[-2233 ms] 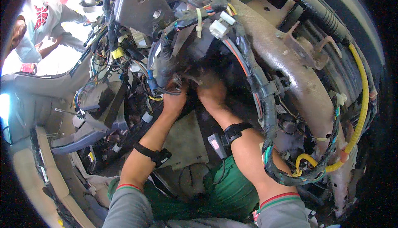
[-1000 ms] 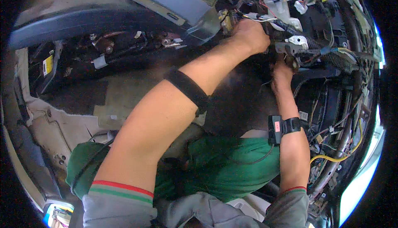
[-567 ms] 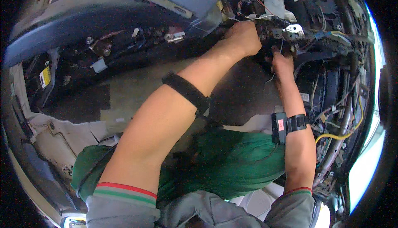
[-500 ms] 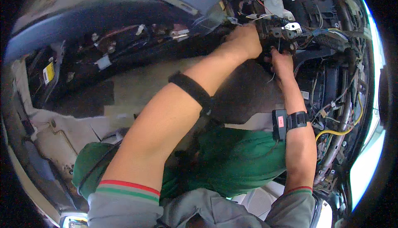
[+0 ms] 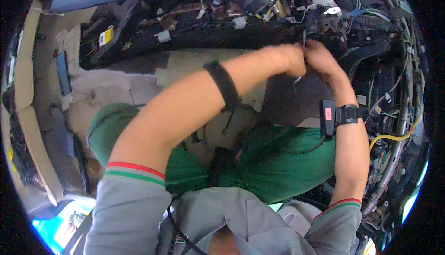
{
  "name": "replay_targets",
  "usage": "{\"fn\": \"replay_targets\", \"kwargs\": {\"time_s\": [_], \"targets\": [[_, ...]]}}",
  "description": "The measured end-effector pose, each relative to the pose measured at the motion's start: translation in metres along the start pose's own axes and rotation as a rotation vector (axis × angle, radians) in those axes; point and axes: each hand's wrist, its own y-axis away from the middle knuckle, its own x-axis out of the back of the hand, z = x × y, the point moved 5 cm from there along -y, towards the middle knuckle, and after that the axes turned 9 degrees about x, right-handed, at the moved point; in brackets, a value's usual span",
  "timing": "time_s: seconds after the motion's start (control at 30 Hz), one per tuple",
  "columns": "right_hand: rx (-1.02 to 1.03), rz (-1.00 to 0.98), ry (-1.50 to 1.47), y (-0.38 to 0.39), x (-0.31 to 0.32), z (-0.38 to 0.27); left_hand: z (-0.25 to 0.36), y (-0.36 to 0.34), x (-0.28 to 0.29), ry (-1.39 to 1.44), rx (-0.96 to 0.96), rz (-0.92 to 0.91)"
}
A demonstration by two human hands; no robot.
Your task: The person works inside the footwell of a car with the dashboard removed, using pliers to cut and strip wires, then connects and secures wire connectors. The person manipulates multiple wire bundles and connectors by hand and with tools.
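Note:
My two hands meet at the right of centre, just below the exposed wiring. My left hand (image 5: 293, 59) is curled, its fingers turned away and blurred, so what they hold cannot be made out. Touching or nearly touching it, my right hand (image 5: 321, 59) has bent fingers closed at a thin pale strip (image 5: 304, 38), perhaps a wire or tie, that sticks up between the hands. A thin pale end (image 5: 297, 84) dangles below my left hand; whether it is the same piece is hidden.
Above the hands runs a bundle of wiring (image 5: 357, 12) with a white metal tab (image 5: 332, 11). A yellow cable (image 5: 391, 137) and a metal tube (image 5: 394, 162) line the right side. A dark bar with hanging connectors (image 5: 163, 36) crosses the upper left.
My left hand has come down out of the wiring to my right hand. My right hand has turned inward, with its elbow further out. The whole view has shifted, showing more on the left.

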Motion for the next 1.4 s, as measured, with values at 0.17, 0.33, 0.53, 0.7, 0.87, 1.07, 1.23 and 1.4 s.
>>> {"fn": "replay_targets", "kwargs": {"time_s": [0.17,0.33,0.53,0.7,0.87,1.07,1.23,1.4], "targets": [[0.097,0.186,-0.677,0.021,0.001,-0.064,-0.001,0.046,0.083,0.121,0.197,0.022],[0.379,0.103,-1.004,0.055,-0.001,-0.148,0.008,0.118,0.124,0.111,0.12,0.036],[0.609,0.137,-1.051,0.089,0.004,-0.193,0.028,0.184,0.135,-0.982,-0.216,0.239],[0.473,0.052,-0.292,0.093,-0.027,-0.182,-0.055,0.325,0.183,0.393,0.132,0.753],[0.693,-0.431,0.354,0.089,-0.119,-0.14,-0.198,0.458,0.158,0.601,0.457,1.03],[0.681,-0.887,0.798,0.053,-0.246,-0.058,-0.328,0.59,-0.036,0.706,1.208,0.952],[0.464,-0.981,0.677,0.066,-0.311,-0.017,-0.356,0.623,-0.224,1.039,1.301,0.796],[0.316,-0.953,0.556,0.082,-0.331,-0.009,-0.381,0.623,-0.309,1.059,1.48,0.767]]}}
